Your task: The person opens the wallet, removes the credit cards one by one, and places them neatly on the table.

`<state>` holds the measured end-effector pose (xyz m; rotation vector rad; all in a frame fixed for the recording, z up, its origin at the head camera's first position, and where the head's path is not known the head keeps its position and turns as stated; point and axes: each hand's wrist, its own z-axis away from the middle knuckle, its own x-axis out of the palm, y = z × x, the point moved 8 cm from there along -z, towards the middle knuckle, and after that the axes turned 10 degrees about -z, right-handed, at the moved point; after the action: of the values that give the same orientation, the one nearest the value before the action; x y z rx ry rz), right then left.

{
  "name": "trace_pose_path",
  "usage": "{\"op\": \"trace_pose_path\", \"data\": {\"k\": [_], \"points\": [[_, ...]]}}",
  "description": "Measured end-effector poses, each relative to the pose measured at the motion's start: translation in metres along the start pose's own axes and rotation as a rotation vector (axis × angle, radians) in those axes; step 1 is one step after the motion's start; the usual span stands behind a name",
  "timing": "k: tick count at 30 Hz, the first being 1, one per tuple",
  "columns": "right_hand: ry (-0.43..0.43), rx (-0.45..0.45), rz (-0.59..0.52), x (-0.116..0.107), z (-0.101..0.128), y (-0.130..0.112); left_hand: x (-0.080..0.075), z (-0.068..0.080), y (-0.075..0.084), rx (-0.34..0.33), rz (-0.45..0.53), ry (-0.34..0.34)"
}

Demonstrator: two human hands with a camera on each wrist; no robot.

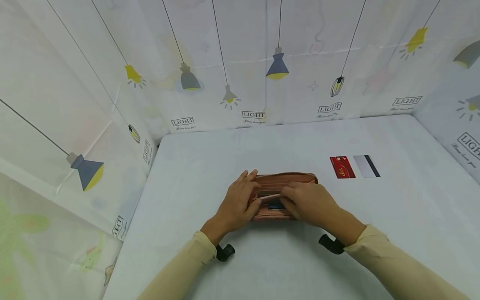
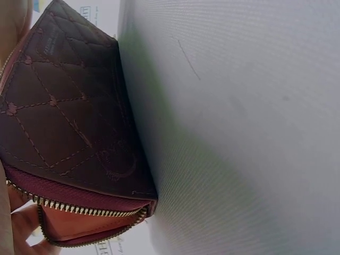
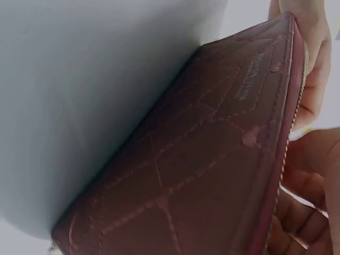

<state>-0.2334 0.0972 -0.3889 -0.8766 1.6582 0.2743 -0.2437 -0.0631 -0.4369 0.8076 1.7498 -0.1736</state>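
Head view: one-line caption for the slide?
Both hands, left hand and right hand, work inside an open pink zip wallet on a white table; red VIP card and white card lie beside.

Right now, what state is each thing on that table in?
wallet: unzipped, lying open on the table
left hand: holds the wallet's left end
right hand: grip pinches something inside the wallet
red card: flat, loose
white card: flat, beside the red card
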Motion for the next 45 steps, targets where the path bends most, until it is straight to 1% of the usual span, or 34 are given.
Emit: {"op": "trace_pose_path", "data": {"k": [2, 5, 10, 13, 16, 19, 22, 27, 30, 33, 36, 38, 43, 45], "points": [[0.037, -0.009, 0.0, -0.001, 0.0, 0.0, 0.0, 0.0, 0.0, 0.003, 0.002, 0.003], [0.036, 0.005, 0.019, 0.0, 0.0, 0.001, 0.0, 0.0, 0.001, 0.002, 0.008, 0.0], [-0.036, 0.061, 0.076, 0.006, 0.0, 0.004, 0.0, 0.0, 0.001, -0.008, 0.019, -0.012], [-0.077, 0.124, 0.078, 0.008, -0.002, 0.004, 0.0, 0.0, 0.001, -0.001, 0.019, -0.005], [-0.152, 0.169, 0.076, 0.013, -0.005, 0.002, -0.001, 0.0, 0.001, 0.007, 0.009, 0.004], [-0.226, 0.183, 0.081, 0.02, -0.005, 0.001, 0.0, 0.0, 0.001, 0.009, 0.001, 0.006], [-0.253, 0.174, 0.109, 0.025, -0.005, 0.002, 0.0, 0.001, 0.001, 0.013, -0.002, 0.008], [-0.219, 0.141, 0.169, 0.028, -0.004, 0.005, -0.001, 0.001, 0.002, 0.017, 0.005, 0.015], [-0.176, 0.131, 0.166, 0.024, -0.005, 0.005, -0.001, 0.002, 0.001, 0.008, 0.008, 0.009], [-0.158, 0.155, 0.102, 0.017, -0.003, 0.008, 0.001, -0.001, 0.004, 0.004, 0.014, -0.001], [-0.153, 0.183, -0.019, 0.006, -0.001, 0.014, 0.002, -0.003, 0.005, 0.001, 0.017, -0.007], [-0.137, 0.178, -0.093, -0.003, 0.0, 0.018, 0.002, -0.003, 0.005, -0.005, 0.025, -0.01], [-0.047, 0.142, -0.244, -0.036, 0.004, 0.029, 0.002, -0.001, 0.002, -0.039, 0.043, -0.025], [0.008, 0.13, -0.295, -0.052, 0.006, 0.037, 0.002, 0.0, 0.001, -0.048, 0.045, -0.03]]}}
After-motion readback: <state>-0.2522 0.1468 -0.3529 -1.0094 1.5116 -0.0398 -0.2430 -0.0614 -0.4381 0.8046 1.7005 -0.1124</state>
